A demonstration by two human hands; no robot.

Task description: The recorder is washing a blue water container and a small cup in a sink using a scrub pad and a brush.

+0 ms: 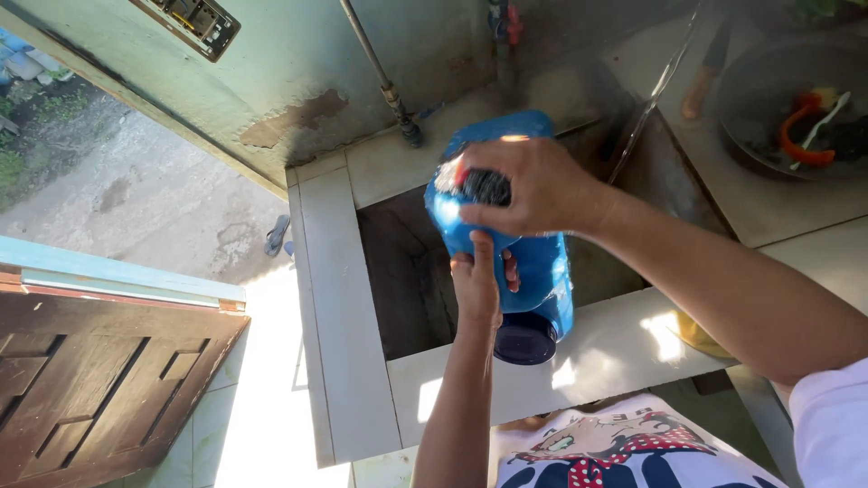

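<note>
A blue plastic jug with a dark round mouth lies tipped on its side over a white-tiled basin, its opening toward me. My left hand grips the jug from below at its side. Pressed against the jug's upper end, my right hand clutches a dark scrubbing pad.
A metal pipe runs down the pale green wall to the basin's back. A dark pan with red and white bits sits on the counter at the top right. A brown wooden door stands open at the left, a sandal beyond it.
</note>
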